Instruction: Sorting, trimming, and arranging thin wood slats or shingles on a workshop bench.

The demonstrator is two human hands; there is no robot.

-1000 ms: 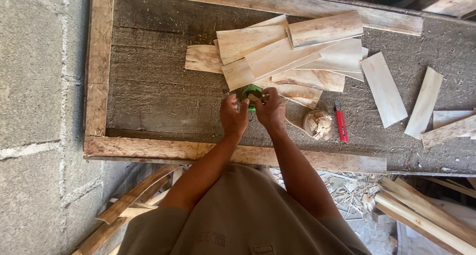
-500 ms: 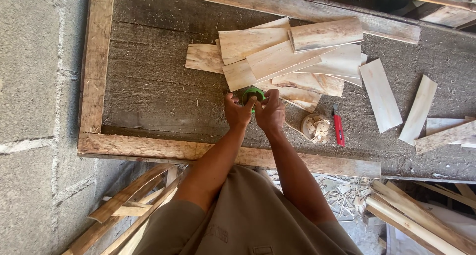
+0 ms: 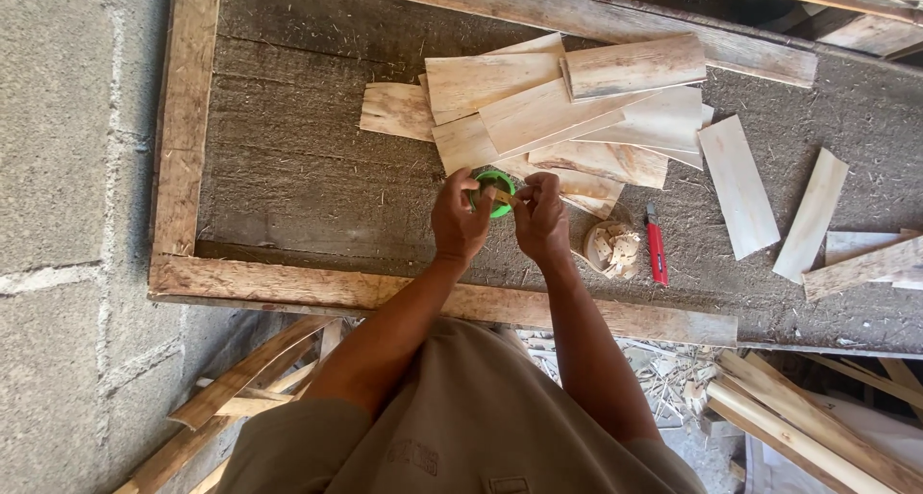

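Over the desk (image 3: 288, 196), the left hand (image 3: 460, 220) grips one green tape roll (image 3: 495, 188) while the right hand (image 3: 540, 220) pinches its loose end. The roll looks light, stiff and sticky, best held by its rim. Nearby lie one red utility knife (image 3: 656, 257) and a dozen or so wooden slats (image 3: 538, 110).

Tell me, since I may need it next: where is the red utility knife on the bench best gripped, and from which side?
Grip the red utility knife across its narrow body near the middle, from above. It lies flat, pointing away from the person, with bare table on its right; the wood-scrap clump crowds its left.
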